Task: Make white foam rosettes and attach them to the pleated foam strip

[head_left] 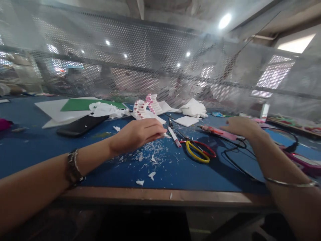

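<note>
My left hand (140, 132) hovers above the blue mat with its fingers pinched together. A small white piece (165, 134) pokes out at the fingertips; its shape is mostly hidden. My right hand (243, 127) is just beyond a pink pen-shaped rotary tool (217, 131), thumb held apart and holding nothing I can see. Between the hands lie a white marker (174, 137) and scissors with one yellow and one red handle loop (198, 157). White shavings and scraps (152, 175) litter the mat below my left hand.
Behind stand white strips carrying dark red and pink pieces (145, 106), and a stack of white sheets (193, 108). A black phone (82, 126) and a green sheet (82, 104) lie left. At right are a magenta control box (307, 163) and a black cord (235, 164).
</note>
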{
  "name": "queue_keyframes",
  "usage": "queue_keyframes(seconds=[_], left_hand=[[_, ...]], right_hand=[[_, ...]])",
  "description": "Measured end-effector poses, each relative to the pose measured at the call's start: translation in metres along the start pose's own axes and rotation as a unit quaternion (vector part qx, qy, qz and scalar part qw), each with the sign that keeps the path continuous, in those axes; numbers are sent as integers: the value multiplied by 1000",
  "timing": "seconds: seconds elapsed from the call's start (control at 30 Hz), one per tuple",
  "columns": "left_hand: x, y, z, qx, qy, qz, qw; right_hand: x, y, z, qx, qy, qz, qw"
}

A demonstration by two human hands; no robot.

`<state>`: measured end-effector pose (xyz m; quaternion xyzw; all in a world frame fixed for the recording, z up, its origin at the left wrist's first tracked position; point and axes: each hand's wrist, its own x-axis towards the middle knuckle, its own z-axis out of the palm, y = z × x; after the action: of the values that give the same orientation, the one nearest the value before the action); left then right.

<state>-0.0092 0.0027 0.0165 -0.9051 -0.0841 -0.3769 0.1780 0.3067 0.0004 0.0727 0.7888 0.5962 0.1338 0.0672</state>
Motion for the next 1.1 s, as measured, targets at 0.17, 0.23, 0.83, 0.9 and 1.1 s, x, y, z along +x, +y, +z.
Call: queue_keyframes(seconds=[0.17, 0.23, 0.83, 0.9, 1.1], left_hand=[[-1, 0, 2, 4, -2, -13, 1000], [-1, -2, 2, -15, 11, -58, 998], [-3, -2, -3, 132, -14, 9, 991], [-2, -1, -4, 151, -9, 34, 988], [-1, -1, -5, 167, -22, 61, 984]], right_hand=[[15, 16, 30, 41, -128, -52, 990], [16, 19, 33, 62, -130, -70, 987], [-36, -58, 5, 233, 272, -208, 910], [-38, -62, 6, 213, 316, -233, 895], [-37, -60, 12, 195, 364, -290, 864]])
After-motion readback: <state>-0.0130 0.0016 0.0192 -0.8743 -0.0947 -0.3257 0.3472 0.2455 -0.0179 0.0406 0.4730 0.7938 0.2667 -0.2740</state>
